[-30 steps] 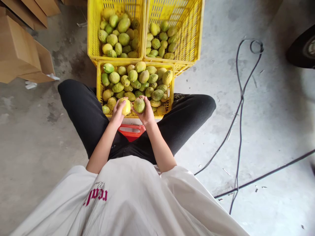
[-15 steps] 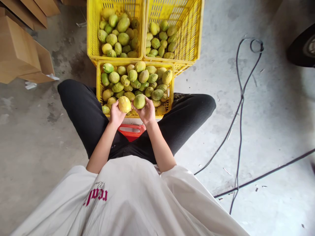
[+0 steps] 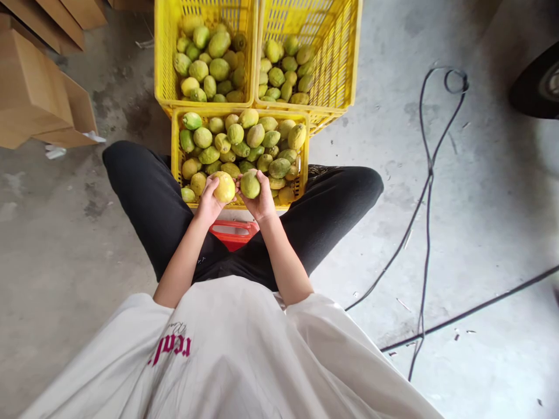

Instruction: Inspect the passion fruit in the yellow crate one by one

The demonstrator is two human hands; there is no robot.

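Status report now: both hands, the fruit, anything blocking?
Left hand holds yellow fruit. Right hand holds green fruit. Both over the near crate, full of fruit. Nothing blocking the hands.

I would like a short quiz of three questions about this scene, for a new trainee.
1. True or false: each hand holds one fruit.
2. Which fruit is more yellow: A, the one in the left hand, or B, the one in the right hand?
3. How many yellow crates with fruit are in view?

Key
1. True: the left hand holds the yellow fruit and the right hand holds the greener fruit, both over the near crate.
2. A.
3. Three: the near crate, the far left crate and the far right crate.
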